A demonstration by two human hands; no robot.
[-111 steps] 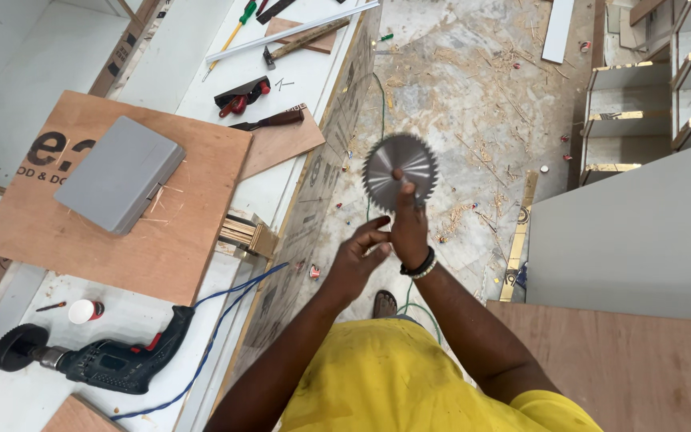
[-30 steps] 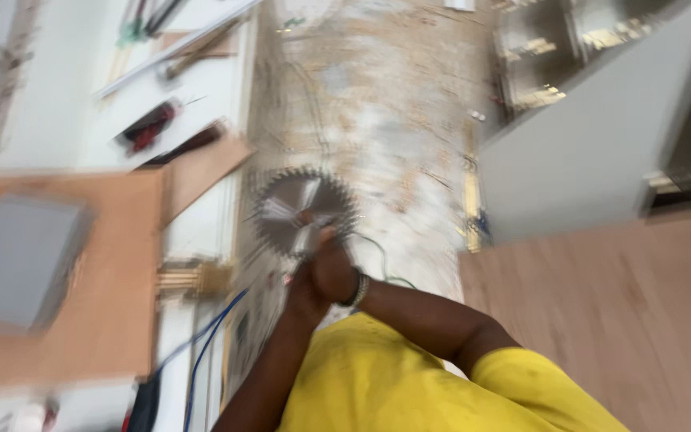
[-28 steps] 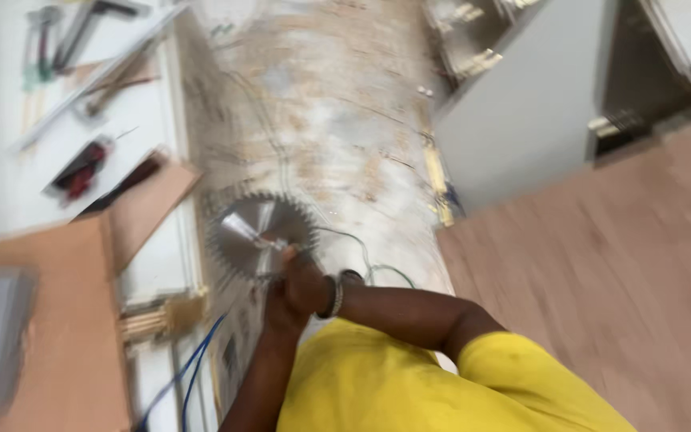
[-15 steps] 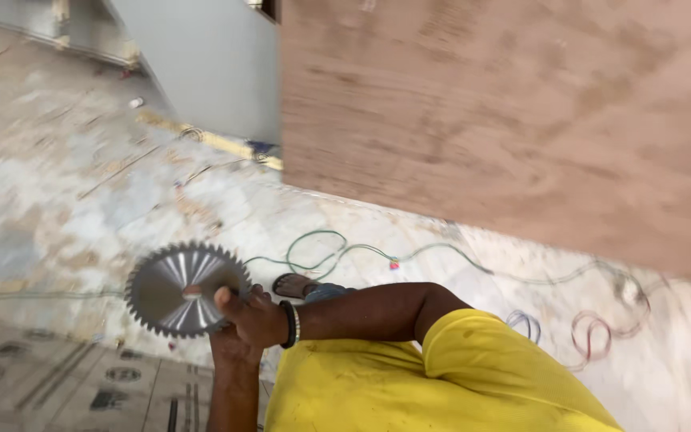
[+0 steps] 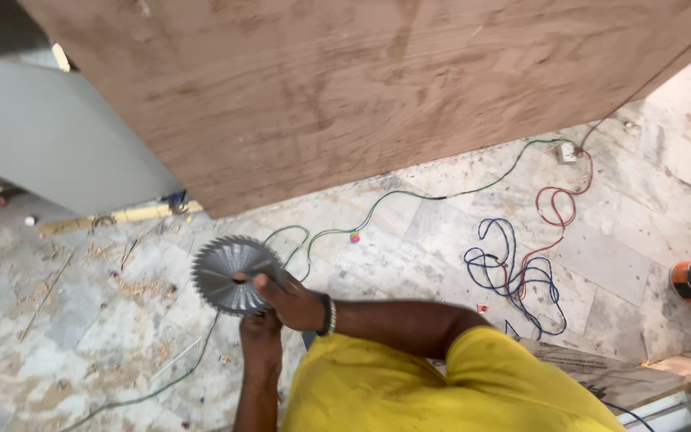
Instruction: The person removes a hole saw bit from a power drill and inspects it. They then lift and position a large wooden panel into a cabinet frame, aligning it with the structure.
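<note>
Both my hands are gripping a round toothed saw blade: right hand closed over its face, left hand pinching below, above the sawdust-strewn floor

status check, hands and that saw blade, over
Right hand gripping circular saw blade at its centre. Left hand just under the blade's lower edge, grip unclear. Loose wires across floor nearby.

My right hand lies over the blade, my left hand just below it. A board lies ahead, a panel to its left; wires lie on the floor, right.
</note>
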